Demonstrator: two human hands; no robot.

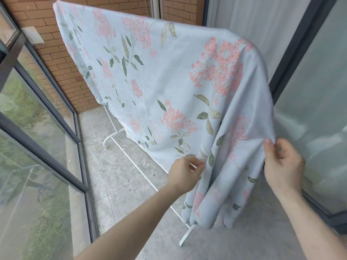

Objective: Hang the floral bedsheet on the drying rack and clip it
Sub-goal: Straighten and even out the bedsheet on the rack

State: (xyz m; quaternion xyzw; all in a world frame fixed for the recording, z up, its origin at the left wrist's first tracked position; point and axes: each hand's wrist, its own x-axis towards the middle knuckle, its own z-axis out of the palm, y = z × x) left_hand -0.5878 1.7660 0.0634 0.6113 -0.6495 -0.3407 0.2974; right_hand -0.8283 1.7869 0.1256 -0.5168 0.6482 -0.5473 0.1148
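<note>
Nearest us, both forearms reach in from the bottom edge. Our left hand (183, 172) pinches the lower front edge of the bedsheet (169, 81) btwn thumb and fingertips, right by the white rail of the drying rack (131, 156). Our right hand (282, 166) grips the sheet's near side edge, fingers curled round a fold of cloth, thumb pointing up. The two hands are apart, w/ the bunched corner of the sheet hanging btwn them.

That near end of the sheet falls in loose folds almost to the floor (116, 175), covering the rack's near upright; only a white foot of the rack shows below the hem. The sheet is pale blue w/ pink flower clusters and green leaves. It's draped over the rack's top bar and stretches away from us, fairly flat on the front side. Along the floor the rack's low white rail runs back to a curved far foot.

Left of us: dark-framed glass panels (37, 128) w/ greenery outside. Right: a frosted glass door (309, 100). Farthest back, a brick wall (62, 59).
</note>
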